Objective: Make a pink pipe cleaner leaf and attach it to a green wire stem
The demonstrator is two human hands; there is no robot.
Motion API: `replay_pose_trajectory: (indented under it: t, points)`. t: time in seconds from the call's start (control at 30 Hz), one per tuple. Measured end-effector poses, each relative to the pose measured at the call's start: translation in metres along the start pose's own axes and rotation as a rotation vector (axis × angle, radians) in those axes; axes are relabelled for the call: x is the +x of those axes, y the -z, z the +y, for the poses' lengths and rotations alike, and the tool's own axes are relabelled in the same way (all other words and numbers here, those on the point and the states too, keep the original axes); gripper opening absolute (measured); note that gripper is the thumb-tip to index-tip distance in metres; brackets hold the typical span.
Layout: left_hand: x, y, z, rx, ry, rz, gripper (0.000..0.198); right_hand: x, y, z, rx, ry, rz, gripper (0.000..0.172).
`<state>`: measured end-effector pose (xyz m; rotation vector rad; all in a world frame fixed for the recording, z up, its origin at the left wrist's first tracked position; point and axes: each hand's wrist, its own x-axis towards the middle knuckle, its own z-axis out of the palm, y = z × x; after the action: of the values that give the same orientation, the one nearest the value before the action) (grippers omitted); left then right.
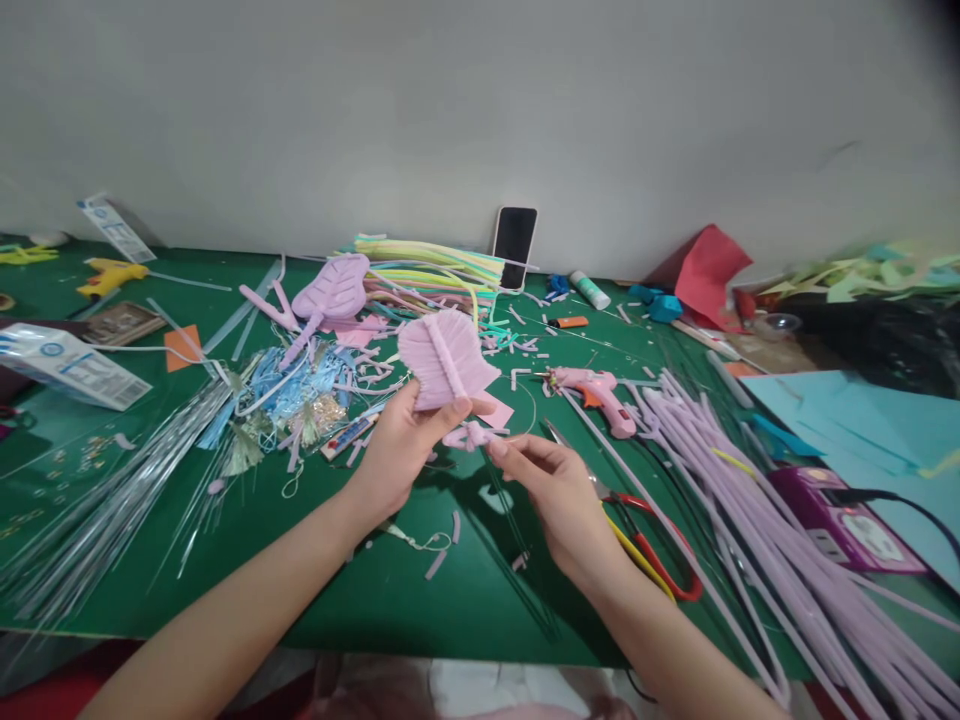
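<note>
At the far left of the green table, a bundle of silvery strips fans out, thin and glossy, toward the near edge. Next come blue tassels with limp, fine strands, and beyond them a fuzzy lilac leaf with raised veins.

Near the middle, the left hand lifts a lilac panel above the tabletop, its fingers clamped on the lower edge, thumb in front and the others mostly hidden behind. The panel is plush and ribbed, scalloped along its sides, with a thick spine down its face. Just below it sits a small knotted piece, soft and lumpy; the right hand pinches its end, thumb and forefinger together.

The step in hand appears to be working the knotted piece close to the panel; the next move seems to call for a steady left grip and fine fingertip control on the right.

Farther right lie a smooth pink glue gun, scissors and long, velvety lilac stems.
</note>
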<state>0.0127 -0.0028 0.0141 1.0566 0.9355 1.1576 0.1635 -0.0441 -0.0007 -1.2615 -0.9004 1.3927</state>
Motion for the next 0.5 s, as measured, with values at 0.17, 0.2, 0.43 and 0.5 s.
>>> replay_pose_trajectory:
  t: [0.17, 0.2, 0.43, 0.5]
  points:
    - [-0.001, -0.001, 0.003, 0.042, -0.049, -0.026, 0.018, -0.001, -0.001, -0.005, 0.003, -0.059, -0.026, 0.029]
    - [-0.002, -0.001, 0.003, 0.053, -0.056, -0.03, 0.017, -0.001, -0.002, -0.006, 0.004, -0.06, -0.035, 0.029]
    - [-0.001, 0.0, 0.004, 0.086, -0.055, -0.02, 0.02, -0.003, 0.004, -0.013, 0.015, -0.113, -0.072, 0.028]
    - [0.001, 0.003, 0.003, 0.083, -0.034, 0.013, 0.022, -0.005, 0.007, -0.014, -0.009, -0.104, -0.076, 0.029]
